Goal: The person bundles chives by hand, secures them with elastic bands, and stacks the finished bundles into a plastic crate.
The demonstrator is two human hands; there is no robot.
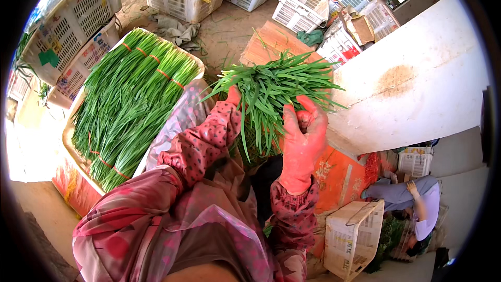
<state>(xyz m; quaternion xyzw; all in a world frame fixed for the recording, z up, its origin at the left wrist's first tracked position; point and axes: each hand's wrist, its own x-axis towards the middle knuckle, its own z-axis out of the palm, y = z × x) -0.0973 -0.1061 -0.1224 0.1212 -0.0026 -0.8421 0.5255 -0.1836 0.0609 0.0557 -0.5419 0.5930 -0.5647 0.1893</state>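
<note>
A loose bunch of Chinese chives [276,81] spreads out in front of me, its leaves fanning to the right and hanging down. My left hand [234,95], in a reddish glove, grips the bunch from its left side; leaves cover most of the fingers. At the right edge of the bunch is my right hand [304,143], gloved in the same colour. Its thumb and forefinger are pinched together at the leaf tips, the other fingers curled. By my left arm, a shallow pale tray [68,138] holds several tied bundles of chives [128,104] with red bands.
White plastic crates [78,23] stand stacked at the left, with more crates [300,8] at the back. A white slab-like surface [417,73] rises on the right. Lower right, a tipped crate [352,240] lies near another person [417,203]. A grey cloth [177,28] is on the floor.
</note>
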